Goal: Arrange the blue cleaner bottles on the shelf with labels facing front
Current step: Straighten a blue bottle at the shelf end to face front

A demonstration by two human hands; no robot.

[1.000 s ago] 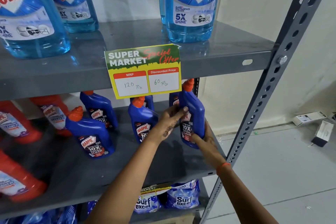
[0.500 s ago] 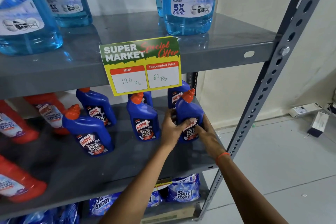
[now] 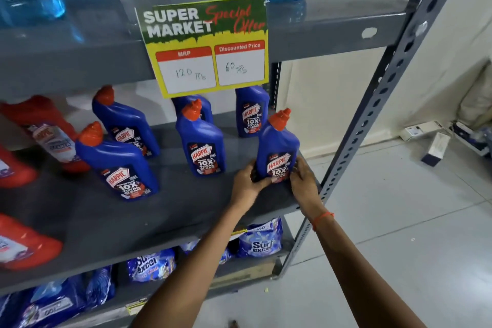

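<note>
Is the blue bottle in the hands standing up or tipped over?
Standing up. The blue bottle sits on the shelf, orange cap on top, label facing front.

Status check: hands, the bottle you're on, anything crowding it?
Left hand and right hand both clasp front-right Harpic bottle. Standing upright on middle shelf, label front. Nothing crowding it.

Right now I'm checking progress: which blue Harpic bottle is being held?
The rightmost front bottle, gripped at its base by left hand and right hand; the others stand untouched.
</note>
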